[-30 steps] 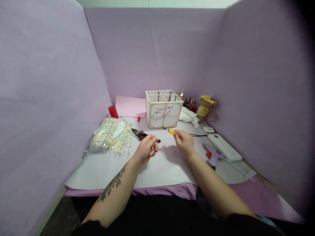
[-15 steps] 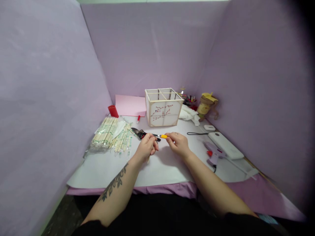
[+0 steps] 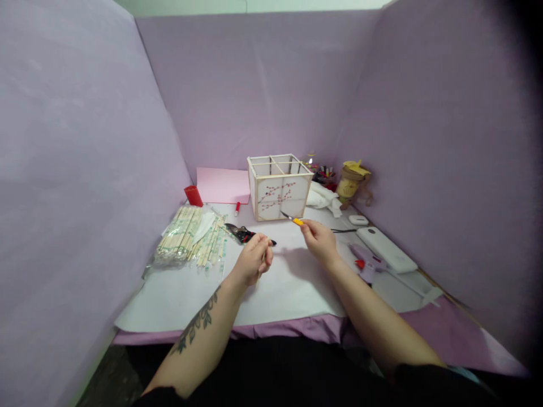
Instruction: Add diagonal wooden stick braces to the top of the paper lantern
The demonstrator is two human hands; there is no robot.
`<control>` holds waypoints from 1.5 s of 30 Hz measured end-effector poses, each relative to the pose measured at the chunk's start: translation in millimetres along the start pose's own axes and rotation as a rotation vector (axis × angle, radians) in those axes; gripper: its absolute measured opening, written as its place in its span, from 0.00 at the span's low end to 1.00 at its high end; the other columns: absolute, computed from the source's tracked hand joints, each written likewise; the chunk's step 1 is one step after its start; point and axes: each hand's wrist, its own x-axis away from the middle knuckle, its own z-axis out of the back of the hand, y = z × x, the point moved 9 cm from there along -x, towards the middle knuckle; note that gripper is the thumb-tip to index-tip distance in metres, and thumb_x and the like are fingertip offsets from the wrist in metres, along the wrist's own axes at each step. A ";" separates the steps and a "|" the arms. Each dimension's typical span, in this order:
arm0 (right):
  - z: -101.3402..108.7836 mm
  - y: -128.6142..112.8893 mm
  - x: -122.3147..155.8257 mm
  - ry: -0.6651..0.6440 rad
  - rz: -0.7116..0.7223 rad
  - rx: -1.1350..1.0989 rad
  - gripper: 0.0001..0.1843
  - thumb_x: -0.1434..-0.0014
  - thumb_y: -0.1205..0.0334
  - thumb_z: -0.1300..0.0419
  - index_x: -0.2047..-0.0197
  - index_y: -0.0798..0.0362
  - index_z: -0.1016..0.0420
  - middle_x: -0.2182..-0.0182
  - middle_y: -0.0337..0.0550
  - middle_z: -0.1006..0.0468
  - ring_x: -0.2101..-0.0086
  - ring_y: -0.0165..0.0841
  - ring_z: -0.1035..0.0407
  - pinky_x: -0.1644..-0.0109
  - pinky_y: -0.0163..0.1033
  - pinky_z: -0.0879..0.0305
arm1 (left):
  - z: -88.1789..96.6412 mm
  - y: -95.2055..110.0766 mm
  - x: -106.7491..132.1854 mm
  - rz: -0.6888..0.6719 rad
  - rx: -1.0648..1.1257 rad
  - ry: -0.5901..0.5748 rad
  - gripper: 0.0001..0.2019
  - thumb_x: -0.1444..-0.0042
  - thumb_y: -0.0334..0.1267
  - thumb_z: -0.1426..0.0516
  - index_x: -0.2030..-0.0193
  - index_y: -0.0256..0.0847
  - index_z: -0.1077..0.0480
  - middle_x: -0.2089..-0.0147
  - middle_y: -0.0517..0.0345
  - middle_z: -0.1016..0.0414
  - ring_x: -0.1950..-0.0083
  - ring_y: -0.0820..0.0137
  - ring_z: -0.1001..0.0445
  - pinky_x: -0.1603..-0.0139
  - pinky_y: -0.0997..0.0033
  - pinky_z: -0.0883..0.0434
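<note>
My right hand [image 3: 319,239] is closed round the yellow handle of a craft knife [image 3: 298,221], its blade pointing up and left in front of the box. Closed as well, my left hand [image 3: 255,257] grips a thin wooden stick [image 3: 258,277], whose lower end shows beneath the fingers. Most of the stick is hidden by the hand. Just behind my left hand lie black pruning shears [image 3: 240,233], partly covered by it. A white paper box [image 3: 278,198] on a wooden stick frame, painted with a red blossom branch, stands beyond both hands.
Wrapped chopsticks [image 3: 180,234] lie at the left near a red container [image 3: 194,196], pink card [image 3: 223,185] and a red-capped tube [image 3: 237,209]. A glue gun [image 3: 368,264], white power bank [image 3: 387,250], white case [image 3: 358,219] and cup [image 3: 350,182] line the right. Purple walls enclose three sides.
My right hand has moved right and slightly up with the craft knife, away from my left hand. The blade now tilts upward. My left hand stays nearly in place.
</note>
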 end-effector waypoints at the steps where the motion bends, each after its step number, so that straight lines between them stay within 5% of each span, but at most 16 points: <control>1: -0.4 -5.5 1.0 -0.012 0.027 -0.016 0.18 0.35 0.57 0.53 0.58 0.52 0.22 0.66 0.46 0.18 0.67 0.38 0.27 0.66 0.38 0.37 | 1.7 0.1 -1.2 -0.011 -0.003 0.021 0.15 0.44 0.51 0.46 0.65 0.43 0.43 0.85 0.70 0.36 0.90 0.83 0.54 0.88 0.82 0.56; 8: -10.8 -47.5 12.2 -0.133 0.205 -0.089 0.17 0.35 0.57 0.52 0.60 0.51 0.21 0.74 0.42 0.23 0.71 0.35 0.30 0.65 0.38 0.39 | 11.2 -3.2 -5.2 -0.034 -0.060 0.118 0.08 0.42 0.43 0.48 0.65 0.42 0.43 0.84 0.69 0.34 0.89 0.82 0.50 0.88 0.82 0.55; 18: -12.1 -45.0 12.7 -0.137 0.194 -0.058 0.17 0.36 0.57 0.51 0.60 0.51 0.21 0.76 0.42 0.24 0.71 0.35 0.30 0.65 0.38 0.40 | 9.9 -2.2 -4.5 -0.064 -0.110 0.107 0.09 0.42 0.44 0.48 0.65 0.43 0.44 0.84 0.70 0.34 0.89 0.82 0.49 0.87 0.82 0.55; 26: 4.9 -6.2 1.4 0.014 0.014 -0.007 0.17 0.35 0.58 0.52 0.59 0.52 0.22 0.68 0.47 0.18 0.68 0.38 0.28 0.67 0.38 0.39 | 0.4 -3.0 1.0 -0.047 -0.087 0.009 0.13 0.42 0.50 0.48 0.65 0.43 0.43 0.85 0.71 0.37 0.90 0.82 0.52 0.88 0.81 0.55; 34: -8.4 -47.5 11.9 -0.130 0.210 -0.101 0.17 0.35 0.57 0.52 0.60 0.52 0.22 0.75 0.42 0.23 0.72 0.35 0.31 0.65 0.38 0.38 | 10.9 -1.5 -5.1 -0.085 -0.111 0.101 0.10 0.42 0.44 0.48 0.65 0.43 0.45 0.84 0.71 0.35 0.89 0.81 0.48 0.88 0.82 0.54; 45: -8.7 -26.5 6.1 -0.093 0.097 -0.029 0.16 0.36 0.56 0.51 0.60 0.49 0.22 0.72 0.43 0.20 0.69 0.36 0.29 0.65 0.38 0.39 | 7.5 -0.3 -1.7 -0.095 -0.125 0.065 0.13 0.42 0.48 0.47 0.65 0.44 0.45 0.85 0.72 0.36 0.89 0.81 0.50 0.87 0.81 0.54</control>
